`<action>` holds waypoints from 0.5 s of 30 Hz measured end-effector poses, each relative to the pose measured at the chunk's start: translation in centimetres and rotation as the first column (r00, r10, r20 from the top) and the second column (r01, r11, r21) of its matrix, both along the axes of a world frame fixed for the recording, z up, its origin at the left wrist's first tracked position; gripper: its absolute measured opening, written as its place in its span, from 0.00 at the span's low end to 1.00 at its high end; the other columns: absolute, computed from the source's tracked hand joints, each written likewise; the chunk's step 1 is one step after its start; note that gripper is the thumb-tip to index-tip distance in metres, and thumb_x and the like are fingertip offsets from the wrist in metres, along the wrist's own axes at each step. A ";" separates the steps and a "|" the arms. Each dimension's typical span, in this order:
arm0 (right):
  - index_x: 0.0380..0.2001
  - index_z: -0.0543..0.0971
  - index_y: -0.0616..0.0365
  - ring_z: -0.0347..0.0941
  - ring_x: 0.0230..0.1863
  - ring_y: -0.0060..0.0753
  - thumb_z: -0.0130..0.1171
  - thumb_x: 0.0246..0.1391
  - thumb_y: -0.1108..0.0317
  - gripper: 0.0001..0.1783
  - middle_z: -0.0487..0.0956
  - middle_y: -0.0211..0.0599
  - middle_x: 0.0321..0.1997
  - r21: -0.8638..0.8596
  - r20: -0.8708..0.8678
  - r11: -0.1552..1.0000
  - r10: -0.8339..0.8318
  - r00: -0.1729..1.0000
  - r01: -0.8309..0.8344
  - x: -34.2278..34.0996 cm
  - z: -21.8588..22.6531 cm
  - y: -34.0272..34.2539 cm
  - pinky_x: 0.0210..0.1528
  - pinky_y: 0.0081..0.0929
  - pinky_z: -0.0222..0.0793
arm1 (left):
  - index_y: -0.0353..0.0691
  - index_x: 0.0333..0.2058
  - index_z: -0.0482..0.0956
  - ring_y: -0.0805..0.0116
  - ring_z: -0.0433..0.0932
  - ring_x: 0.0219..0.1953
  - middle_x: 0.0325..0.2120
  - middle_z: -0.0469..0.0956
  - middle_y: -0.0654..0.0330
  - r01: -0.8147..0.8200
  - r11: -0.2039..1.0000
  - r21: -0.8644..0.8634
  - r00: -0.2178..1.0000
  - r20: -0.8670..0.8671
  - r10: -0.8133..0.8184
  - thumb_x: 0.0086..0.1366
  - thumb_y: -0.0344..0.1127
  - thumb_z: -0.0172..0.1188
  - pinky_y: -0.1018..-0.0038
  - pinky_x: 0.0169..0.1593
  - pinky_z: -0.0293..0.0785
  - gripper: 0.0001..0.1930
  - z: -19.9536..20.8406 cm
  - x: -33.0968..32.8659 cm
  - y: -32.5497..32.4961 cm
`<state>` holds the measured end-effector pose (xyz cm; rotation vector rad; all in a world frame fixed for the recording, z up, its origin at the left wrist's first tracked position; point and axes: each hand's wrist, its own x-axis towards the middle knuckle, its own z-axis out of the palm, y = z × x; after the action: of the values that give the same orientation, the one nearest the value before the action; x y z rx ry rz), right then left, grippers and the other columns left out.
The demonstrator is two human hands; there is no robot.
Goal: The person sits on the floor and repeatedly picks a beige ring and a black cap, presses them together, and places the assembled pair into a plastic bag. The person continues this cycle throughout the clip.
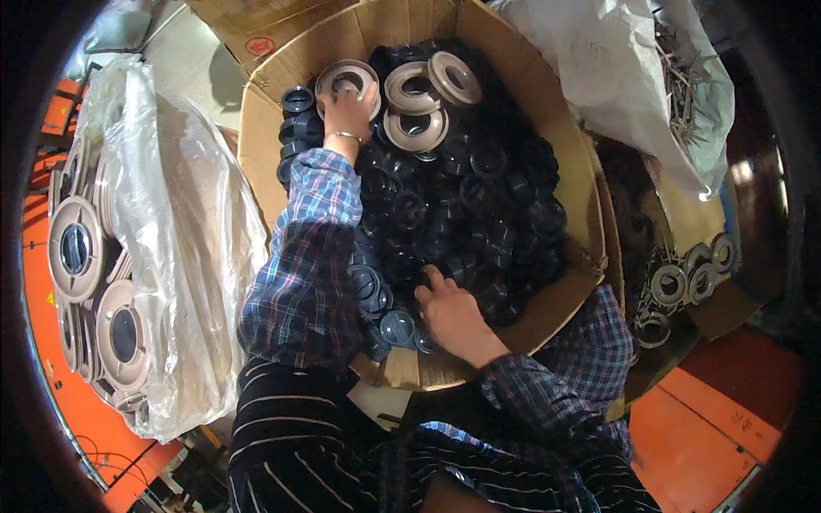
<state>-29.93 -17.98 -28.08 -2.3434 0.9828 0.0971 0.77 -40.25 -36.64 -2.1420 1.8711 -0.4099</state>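
A large cardboard box [560, 103] holds a heap of black plastic rings [445, 205]. At the heap's far left, my left hand [349, 115] is closed on the rim of a beige plastic ring [329, 79], with its fingers reaching over the ring's middle. Just right of it lie three more beige rings, one of them a flanged ring [416, 132] nearest me. Close to the box's near side, my right hand [457, 318] rests over the black rings, index finger stretched out and thumb apart. Nothing shows in its grip; some of its fingers are hidden.
Left of the box, a clear plastic bag [192, 256] partly covers several stacked beige discs [124, 333]. At the right, a white bag [624, 77] holds thin metal-looking pieces [680, 85]. Below it, beige rings [667, 285] lie in another carton. Orange surfaces [693, 436] flank both sides.
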 end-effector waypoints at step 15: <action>0.38 0.77 0.60 0.78 0.40 0.47 0.59 0.47 0.69 0.13 0.80 0.42 0.35 -0.202 0.064 0.973 0.122 0.990 -0.107 -0.5 3.6 -0.4 0.37 0.41 0.75 | 0.58 0.64 0.68 0.51 0.75 0.58 0.49 0.80 0.50 0.370 0.928 -0.051 0.627 -0.723 -0.290 0.46 0.43 0.67 0.54 0.67 0.53 0.41 3.8 -15.0 7.0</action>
<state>-30.46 -18.38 -24.50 -2.5657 0.8543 -0.0472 -14.27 -33.26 -32.80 -2.0286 2.6439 0.5789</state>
